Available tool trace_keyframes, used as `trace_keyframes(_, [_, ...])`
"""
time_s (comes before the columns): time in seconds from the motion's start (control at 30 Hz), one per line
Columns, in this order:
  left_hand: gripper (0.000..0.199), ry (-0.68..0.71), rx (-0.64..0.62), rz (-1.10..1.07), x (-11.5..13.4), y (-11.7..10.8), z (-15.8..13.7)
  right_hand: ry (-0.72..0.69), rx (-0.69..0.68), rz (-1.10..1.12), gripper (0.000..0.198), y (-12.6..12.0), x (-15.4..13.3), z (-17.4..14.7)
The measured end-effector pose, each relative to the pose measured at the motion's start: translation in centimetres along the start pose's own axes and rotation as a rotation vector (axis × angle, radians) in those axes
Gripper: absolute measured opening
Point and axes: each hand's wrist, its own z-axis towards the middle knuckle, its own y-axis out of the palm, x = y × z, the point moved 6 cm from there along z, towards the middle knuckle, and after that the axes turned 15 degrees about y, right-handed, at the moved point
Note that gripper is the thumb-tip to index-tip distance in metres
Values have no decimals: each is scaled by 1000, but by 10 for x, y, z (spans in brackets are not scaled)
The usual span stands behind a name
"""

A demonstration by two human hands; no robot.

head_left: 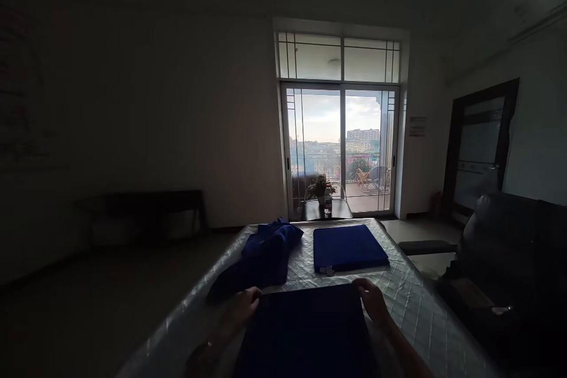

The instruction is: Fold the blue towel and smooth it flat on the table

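"Where is the flat, rectangular dark blue cloth (308, 331)?"

"Over the near part of the pale quilted mattress (414, 307); the left hand (243, 305) grips its far left corner, fingers closed, the right hand (372, 301) its far right."

"And beyond?"

"A rumpled blue cloth (271, 251), left; a neatly folded blue fabric rectangle (348, 246), right."

A flat, rectangular dark-blue cloth (310, 331) lies over the mattress (416, 307).

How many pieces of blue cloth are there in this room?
3 visible: a crumpled cloth on the left of the mattress, a folded cloth farther off on the right, and a near cloth between the left hand and right hand. More may hide underneath.
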Motion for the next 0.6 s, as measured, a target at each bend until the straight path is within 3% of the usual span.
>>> trace_keyframes(0.3, [30,92,62,-172,55,-86,-25,-12,-43,95,39,-45,-56,-19])
trace_keyframes(0.6, [50,94,277,-295,80,-152,-76,-30,171,62,37,-116,-119,-81])
